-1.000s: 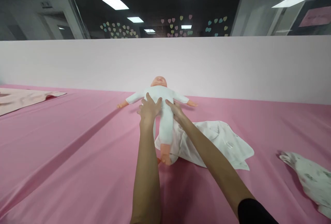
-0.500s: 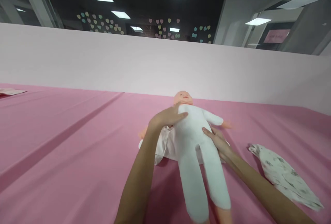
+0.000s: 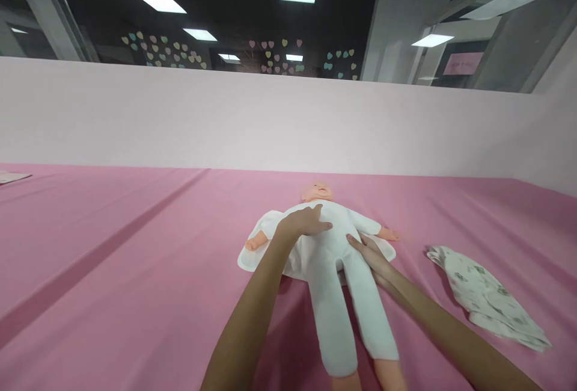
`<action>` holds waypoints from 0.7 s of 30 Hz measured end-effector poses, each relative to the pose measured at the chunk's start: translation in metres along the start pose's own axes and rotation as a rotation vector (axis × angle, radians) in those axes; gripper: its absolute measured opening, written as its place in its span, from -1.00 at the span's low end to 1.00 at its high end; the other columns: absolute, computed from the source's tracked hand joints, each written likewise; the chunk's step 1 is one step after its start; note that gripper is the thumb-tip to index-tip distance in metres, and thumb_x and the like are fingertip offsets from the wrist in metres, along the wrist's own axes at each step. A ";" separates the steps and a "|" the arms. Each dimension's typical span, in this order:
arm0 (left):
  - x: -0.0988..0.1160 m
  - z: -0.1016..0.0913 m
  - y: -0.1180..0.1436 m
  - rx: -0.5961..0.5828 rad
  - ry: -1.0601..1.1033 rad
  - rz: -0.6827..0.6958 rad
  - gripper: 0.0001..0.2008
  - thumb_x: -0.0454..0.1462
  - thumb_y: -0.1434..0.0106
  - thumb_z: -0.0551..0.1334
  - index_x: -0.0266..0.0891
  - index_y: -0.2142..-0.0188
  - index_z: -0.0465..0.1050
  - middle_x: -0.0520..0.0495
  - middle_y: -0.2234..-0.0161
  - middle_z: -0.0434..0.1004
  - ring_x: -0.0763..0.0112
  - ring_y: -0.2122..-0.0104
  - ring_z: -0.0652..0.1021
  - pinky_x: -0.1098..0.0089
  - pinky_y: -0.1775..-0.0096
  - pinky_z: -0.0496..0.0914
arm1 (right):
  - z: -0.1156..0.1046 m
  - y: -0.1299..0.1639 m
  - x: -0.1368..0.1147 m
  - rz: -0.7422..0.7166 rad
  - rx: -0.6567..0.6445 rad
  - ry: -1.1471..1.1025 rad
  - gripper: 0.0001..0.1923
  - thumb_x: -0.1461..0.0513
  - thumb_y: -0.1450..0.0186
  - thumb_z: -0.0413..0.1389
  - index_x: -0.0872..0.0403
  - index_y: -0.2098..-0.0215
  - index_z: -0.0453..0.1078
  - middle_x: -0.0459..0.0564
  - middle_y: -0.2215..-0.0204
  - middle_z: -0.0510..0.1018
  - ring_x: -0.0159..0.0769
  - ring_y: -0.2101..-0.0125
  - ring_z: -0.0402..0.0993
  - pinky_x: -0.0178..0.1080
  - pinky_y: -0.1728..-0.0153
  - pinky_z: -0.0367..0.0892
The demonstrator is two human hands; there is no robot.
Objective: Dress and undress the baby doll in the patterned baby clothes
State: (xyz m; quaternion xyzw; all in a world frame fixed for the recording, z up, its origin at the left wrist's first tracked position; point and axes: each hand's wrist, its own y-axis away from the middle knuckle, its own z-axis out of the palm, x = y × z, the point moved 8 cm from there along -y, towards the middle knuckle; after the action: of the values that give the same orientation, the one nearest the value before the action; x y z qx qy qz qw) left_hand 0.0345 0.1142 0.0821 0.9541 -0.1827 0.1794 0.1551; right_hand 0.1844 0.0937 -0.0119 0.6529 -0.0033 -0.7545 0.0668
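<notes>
Pink cloth covers the tabletop (image 3: pixel 112 270); toward its far edge a white-suited baby doll (image 3: pixel 333 258) lies face-up on a white garment (image 3: pixel 256 252). The left hand (image 3: pixel 304 222) rests fingers together on the chest, the right hand (image 3: pixel 372 255) flat against the hip. A crumpled printed cloth (image 3: pixel 484 298) lies nearby, to the right.

My pink-sheeted bed (image 3: pixel 112 270) carried a white garment (image 3: pixel 265 246) at twelve o'clock, a patterned cloth (image 3: pixel 487 295) at three.
</notes>
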 end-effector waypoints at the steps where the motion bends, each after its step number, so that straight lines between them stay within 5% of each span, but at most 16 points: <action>1: -0.001 -0.001 0.000 0.009 0.001 -0.006 -0.26 0.10 -0.16 -0.03 -0.17 -0.25 -0.08 -0.19 -0.23 0.09 0.06 -0.15 0.24 0.18 -0.03 0.22 | 0.000 -0.003 0.002 -0.005 0.002 -0.004 -0.59 0.06 -0.15 0.15 0.01 0.06 0.31 0.04 0.16 0.54 -0.17 0.26 0.53 -0.17 0.35 0.49; 5: -0.012 0.000 -0.006 0.009 0.010 -0.010 -0.27 0.08 -0.16 0.00 -0.18 -0.24 -0.06 -0.18 -0.24 0.06 0.07 -0.15 0.23 0.21 0.00 0.26 | -0.001 -0.011 0.008 0.004 -0.013 0.016 -0.58 0.03 -0.14 0.16 0.00 0.08 0.32 0.05 0.13 0.52 -0.18 0.24 0.53 -0.17 0.28 0.48; 9: -0.042 -0.003 -0.017 0.036 0.115 -0.061 -0.34 0.05 -0.16 0.00 -0.11 -0.21 0.00 -0.13 -0.15 0.25 0.19 0.06 0.47 0.33 0.21 0.39 | -0.016 -0.013 -0.004 0.025 0.009 0.239 -0.49 0.02 -0.09 0.19 0.01 0.03 0.31 0.09 0.09 0.49 -0.18 0.15 0.48 -0.15 0.17 0.43; 13: -0.087 -0.021 -0.020 0.218 -0.034 -0.244 -0.43 -0.10 -0.12 0.12 -0.17 -0.12 0.17 -0.23 -0.08 0.32 0.16 0.04 0.45 0.29 0.16 0.38 | -0.027 -0.021 -0.058 -0.270 0.204 0.681 -0.49 0.13 -0.07 0.21 -0.01 0.00 0.29 0.04 0.09 0.49 -0.17 0.10 0.43 -0.11 0.14 0.39; 17: -0.123 -0.014 -0.022 0.148 -0.080 -0.373 -0.33 -0.19 0.14 0.34 -0.19 -0.02 0.29 -0.29 -0.06 0.35 0.01 0.01 0.42 0.18 0.11 0.36 | 0.028 -0.038 -0.099 -0.592 0.141 0.914 -0.73 0.25 -0.18 0.05 0.02 0.14 0.37 -0.02 0.16 0.51 -0.27 0.16 0.44 -0.17 0.14 0.37; 21: -0.135 -0.014 -0.017 0.075 -0.113 -0.449 -0.49 -0.19 0.18 0.35 -0.16 0.16 0.42 -0.21 0.09 0.49 0.04 0.13 0.50 0.19 0.18 0.39 | 0.126 -0.059 -0.085 -0.813 -0.241 1.161 -0.61 0.31 -0.13 0.11 0.11 0.05 0.33 0.08 0.03 0.44 -0.18 -0.01 0.32 -0.08 -0.06 0.17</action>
State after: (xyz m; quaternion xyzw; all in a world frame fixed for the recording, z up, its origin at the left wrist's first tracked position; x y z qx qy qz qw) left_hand -0.0797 0.1734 0.0367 0.9845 0.0324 0.0936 0.1450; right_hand 0.0667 0.1507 0.0853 0.8863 0.3596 -0.2460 -0.1568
